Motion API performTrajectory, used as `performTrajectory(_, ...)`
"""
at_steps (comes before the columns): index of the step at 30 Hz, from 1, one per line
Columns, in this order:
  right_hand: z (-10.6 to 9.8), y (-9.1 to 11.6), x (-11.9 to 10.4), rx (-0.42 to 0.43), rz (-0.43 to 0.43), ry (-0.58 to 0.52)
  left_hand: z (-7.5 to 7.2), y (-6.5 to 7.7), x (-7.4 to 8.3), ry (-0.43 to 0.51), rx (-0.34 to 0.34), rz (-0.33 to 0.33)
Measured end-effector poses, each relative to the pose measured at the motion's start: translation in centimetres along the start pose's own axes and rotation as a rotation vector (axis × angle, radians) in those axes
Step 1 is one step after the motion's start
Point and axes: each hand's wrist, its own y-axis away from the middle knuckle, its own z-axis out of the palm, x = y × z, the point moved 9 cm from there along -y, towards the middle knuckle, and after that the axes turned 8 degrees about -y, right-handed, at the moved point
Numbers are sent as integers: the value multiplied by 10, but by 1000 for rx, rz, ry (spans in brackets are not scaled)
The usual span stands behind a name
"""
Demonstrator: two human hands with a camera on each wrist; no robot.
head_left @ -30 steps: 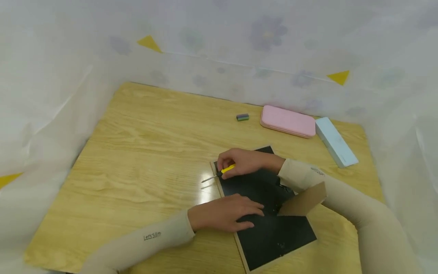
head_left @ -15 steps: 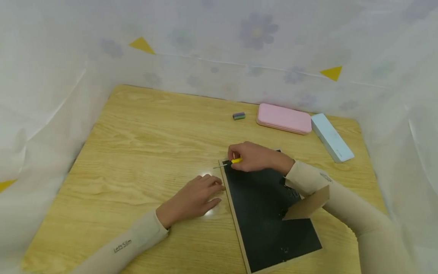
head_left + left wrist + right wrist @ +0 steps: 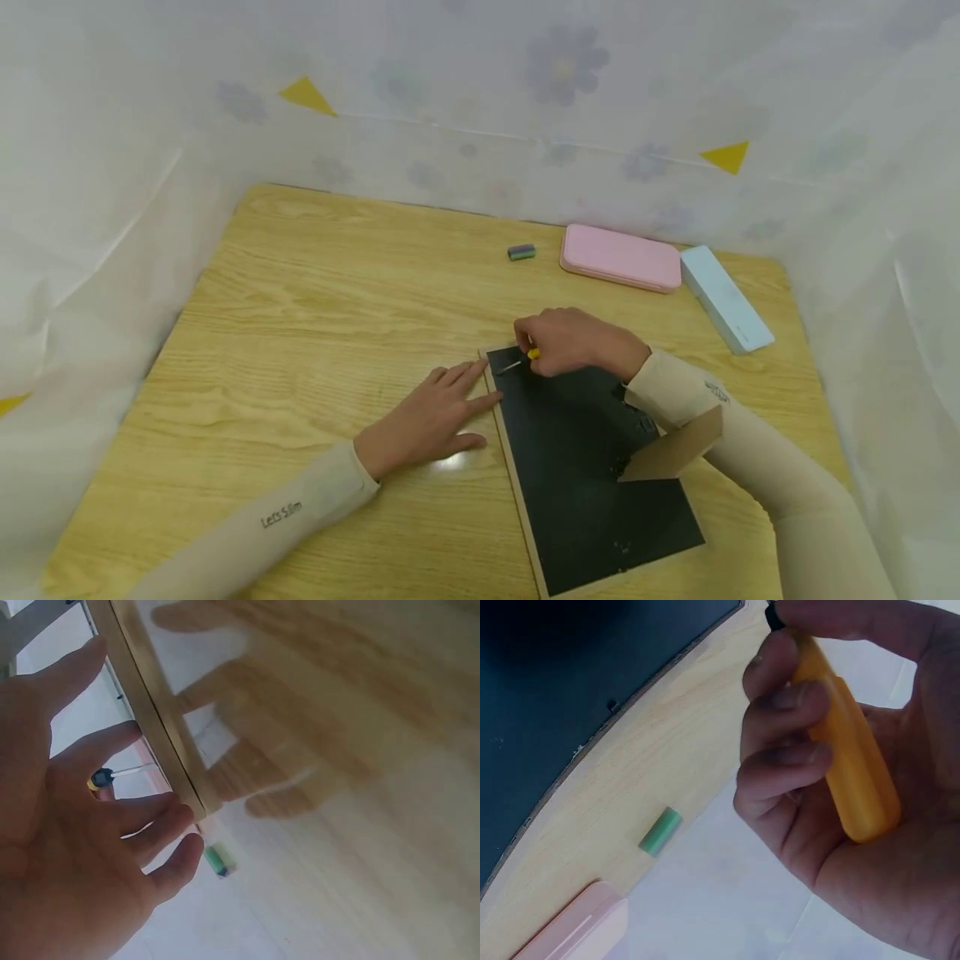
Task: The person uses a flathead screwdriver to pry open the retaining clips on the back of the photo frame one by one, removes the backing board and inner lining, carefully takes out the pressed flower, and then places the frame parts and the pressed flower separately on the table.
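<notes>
A picture frame (image 3: 577,450) lies back side up, with a black backing, a light wooden edge and a raised stand flap (image 3: 673,446). My right hand (image 3: 573,342) grips a screwdriver (image 3: 851,757) by its yellow handle, fingers curled round it in the right wrist view. The screwdriver's metal shaft (image 3: 509,367) points left over the far left corner of the black backing. My left hand (image 3: 431,417) lies with fingers spread, fingertips at the frame's left wooden edge (image 3: 161,735). In the left wrist view the screwdriver's dark collar shows between the fingers.
Toward the back of the wooden table (image 3: 337,292) lie a pink case (image 3: 621,257), a light blue box (image 3: 726,298) and a small green and purple cylinder-shaped piece (image 3: 521,252). A pale flowered sheet (image 3: 450,100) hangs around the table's back and sides.
My left hand has moved off the black backing, away to the left, then forward to the frame's left edge. The screwdriver has shifted right, its tip now over the far left corner.
</notes>
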Motion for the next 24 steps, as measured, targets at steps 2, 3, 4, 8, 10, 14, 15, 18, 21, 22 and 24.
performTrajectory(2, 0, 1, 1, -1, 8, 7, 0, -1, -1, -13, 9, 10)
performTrajectory(3, 0, 1, 1, -1, 14, 11, 0, -2, -1, -21, 13, 14)
performTrajectory(4, 0, 1, 2, -2, 20, 14, 0, -3, -1, -28, 18, 18)
performTrajectory(8, 2, 0, 5, -18, 36, -3, 0, -5, -1, -20, 18, 23)
performTrajectory(10, 4, 0, 7, -24, 42, -14, 1, -6, -2, -1, 6, 19)
performTrajectory(14, 5, 0, 10, -26, 56, -27, 4, -7, -2, 12, -19, 8)
performTrajectory(15, 5, 0, 10, -27, 58, -28, 5, -8, -2, 10, -27, 4)
performTrajectory(18, 7, 0, 12, -31, 57, -38, 6, -8, -3, 1, -43, -6)
performTrajectory(21, 9, -1, 14, -37, 55, -42, 8, -9, -3, -2, -59, -18)
performTrajectory(22, 10, -2, 14, -40, 55, -42, 7, -10, -3, -4, -61, -20)
performTrajectory(24, 11, -2, 15, -47, 53, -42, 8, -11, -3, -8, -69, -27)
